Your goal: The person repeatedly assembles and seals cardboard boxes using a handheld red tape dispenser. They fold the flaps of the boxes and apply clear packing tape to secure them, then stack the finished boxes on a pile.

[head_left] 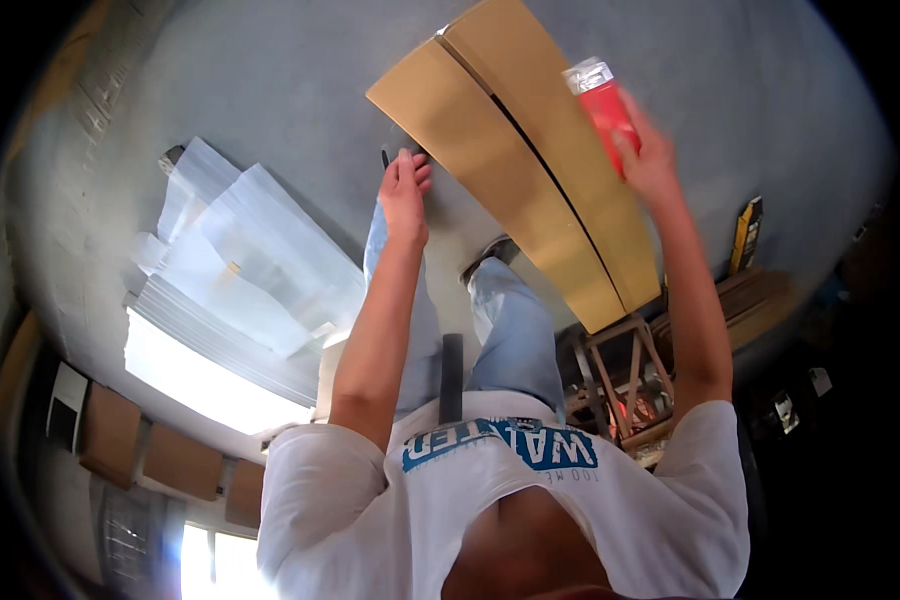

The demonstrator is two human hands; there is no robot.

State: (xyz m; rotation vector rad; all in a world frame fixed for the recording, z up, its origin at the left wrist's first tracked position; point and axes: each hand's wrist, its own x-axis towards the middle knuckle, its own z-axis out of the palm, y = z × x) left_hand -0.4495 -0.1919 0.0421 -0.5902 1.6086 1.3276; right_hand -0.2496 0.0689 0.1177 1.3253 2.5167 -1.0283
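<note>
Over grey floor (300, 80), blurred right hand (652, 162) holds partly hidden red tool (601, 108).

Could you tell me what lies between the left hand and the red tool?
In the head view, a long brown carton with a dark lengthwise gap lies between the left hand and the red tool, which the right hand grips.

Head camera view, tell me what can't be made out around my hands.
All in the head view:
- cardboard box: inside hidden by its top flaps
- thin dark item by the left hand: too small to identify
- red tool: partly covered by the motion-blurred right hand
</note>
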